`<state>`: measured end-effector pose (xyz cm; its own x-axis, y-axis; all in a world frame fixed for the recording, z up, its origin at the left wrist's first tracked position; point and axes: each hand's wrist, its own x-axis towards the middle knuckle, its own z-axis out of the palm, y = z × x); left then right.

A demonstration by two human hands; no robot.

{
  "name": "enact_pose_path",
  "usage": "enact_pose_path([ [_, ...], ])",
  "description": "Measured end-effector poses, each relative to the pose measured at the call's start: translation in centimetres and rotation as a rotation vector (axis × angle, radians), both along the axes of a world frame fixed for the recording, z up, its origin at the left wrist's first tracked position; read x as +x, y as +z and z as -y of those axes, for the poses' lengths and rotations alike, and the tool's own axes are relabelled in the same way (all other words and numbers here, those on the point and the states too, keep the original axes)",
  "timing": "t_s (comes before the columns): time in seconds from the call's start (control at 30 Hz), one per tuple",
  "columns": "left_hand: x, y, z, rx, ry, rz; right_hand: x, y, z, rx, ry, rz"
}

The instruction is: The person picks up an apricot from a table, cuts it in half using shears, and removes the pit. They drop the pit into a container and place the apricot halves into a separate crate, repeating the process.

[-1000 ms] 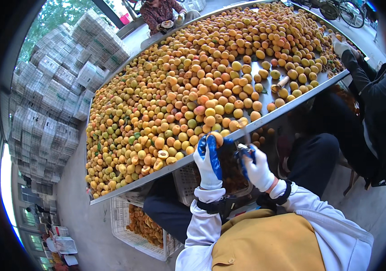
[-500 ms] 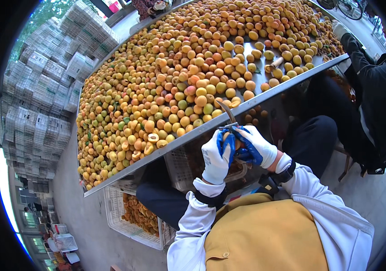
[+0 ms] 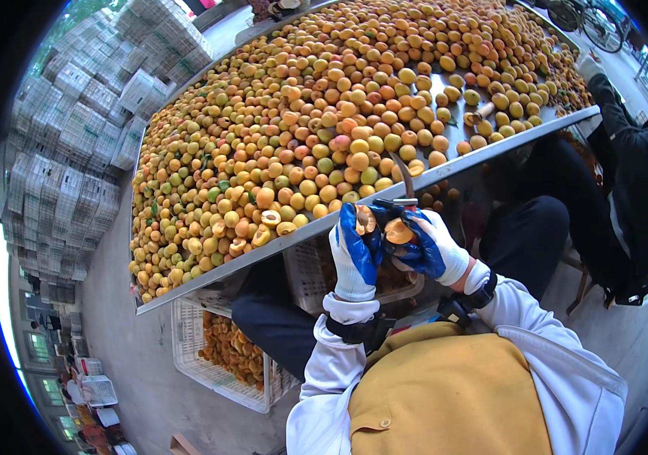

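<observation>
My left hand, in a white glove with blue coated fingers, holds an apricot half, its cut face showing. In the matching glove, my right hand grips another apricot half, cut side up. Both hands are close together just below the table's near edge. A curved blade rises by that edge, directly beyond my fingers, with a dark metal piece at its base. How the blade is fixed I cannot tell. Whole apricots cover the metal table, with a few cut ones near the front.
Under the table, a white crate holds apricot halves; another crate sits behind my legs. A wooden-handled tool lies among the fruit. At right sits another person in dark clothes. Stacked crates stand at left.
My hands have drawn slightly apart and turned. The apricot, mostly hidden between them before, now shows as two separate halves, one in each hand. The view has shifted a little.
</observation>
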<state>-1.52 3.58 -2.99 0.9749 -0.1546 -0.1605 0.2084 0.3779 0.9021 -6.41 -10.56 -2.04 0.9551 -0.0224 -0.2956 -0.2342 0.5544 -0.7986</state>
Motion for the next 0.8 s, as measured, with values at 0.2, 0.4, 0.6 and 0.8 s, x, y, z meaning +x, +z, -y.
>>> enact_pose_path([
  [0.2,6.1,1.8,-5.3,1.207,0.154,0.524,2.1,-1.8,1.0,0.251,-0.139,-0.013],
  [0.4,5.3,1.4,-7.2,1.557,0.161,0.589,5.4,2.5,-1.8,0.088,-0.336,-0.014],
  [0.6,5.0,-11.4,-9.0,0.594,0.422,0.677,5.8,7.5,-16.6,-1.196,0.209,0.516],
  [0.8,6.5,-1.0,-6.3,1.631,-0.009,0.835,6.4,5.7,-6.6,-0.457,-0.073,0.342],
])
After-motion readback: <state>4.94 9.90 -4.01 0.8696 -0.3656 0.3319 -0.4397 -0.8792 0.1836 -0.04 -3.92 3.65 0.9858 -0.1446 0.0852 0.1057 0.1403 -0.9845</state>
